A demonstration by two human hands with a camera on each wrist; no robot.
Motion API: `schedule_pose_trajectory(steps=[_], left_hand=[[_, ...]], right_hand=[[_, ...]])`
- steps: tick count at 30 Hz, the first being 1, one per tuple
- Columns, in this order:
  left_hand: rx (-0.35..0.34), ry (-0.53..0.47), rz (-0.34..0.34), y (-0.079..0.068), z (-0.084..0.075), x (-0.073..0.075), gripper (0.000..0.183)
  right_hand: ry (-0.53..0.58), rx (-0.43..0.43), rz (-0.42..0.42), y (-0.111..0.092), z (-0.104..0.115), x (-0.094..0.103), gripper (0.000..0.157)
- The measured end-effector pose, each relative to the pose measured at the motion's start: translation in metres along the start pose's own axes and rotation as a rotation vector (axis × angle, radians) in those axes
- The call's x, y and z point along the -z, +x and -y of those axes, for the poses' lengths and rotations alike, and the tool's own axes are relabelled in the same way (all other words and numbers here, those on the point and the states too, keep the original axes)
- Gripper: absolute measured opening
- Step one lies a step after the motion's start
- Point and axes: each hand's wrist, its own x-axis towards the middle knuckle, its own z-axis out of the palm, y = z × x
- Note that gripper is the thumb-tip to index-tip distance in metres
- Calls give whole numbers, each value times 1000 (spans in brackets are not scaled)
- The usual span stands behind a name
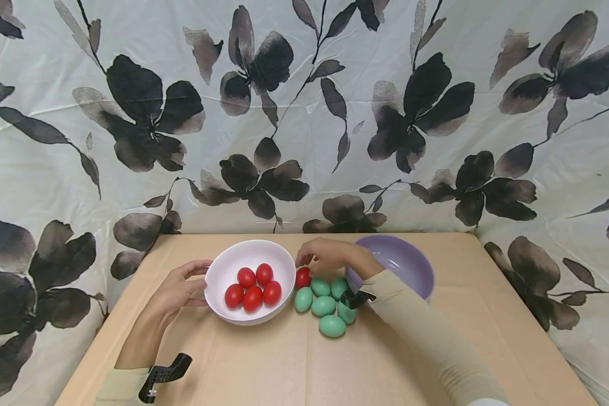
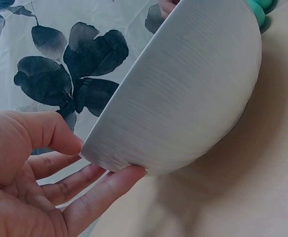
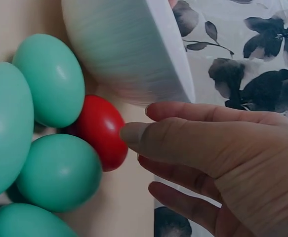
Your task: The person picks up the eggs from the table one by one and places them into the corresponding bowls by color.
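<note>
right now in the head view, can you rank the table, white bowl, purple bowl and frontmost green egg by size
1. Table
2. White bowl and purple bowl: unranked, they look similar and the right arm covers part of the purple one
3. Frontmost green egg

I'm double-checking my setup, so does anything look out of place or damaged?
One red egg lies outside the white bowl, against the green eggs, which looks odd since five red eggs are inside. The right hand is at it. No damage shows.
</note>
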Motion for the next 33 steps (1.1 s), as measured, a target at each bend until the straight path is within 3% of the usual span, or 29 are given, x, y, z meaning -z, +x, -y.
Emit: schedule_pose_trajectory(steps=[5, 11, 21, 33], left_hand=[[-1, 1, -1, 0, 1, 0, 58], [-2, -1, 1, 0, 0, 1, 58], [4, -14, 5, -1, 0, 1, 57], [3, -9, 8, 1, 1, 3, 57]], right_hand=[[-52, -28, 8, 3, 1, -5, 32], [-80, 6, 13, 9, 2, -10, 26], [-125, -26, 5, 16, 3, -18, 30], [-12, -78, -8, 23, 1, -22, 33]])
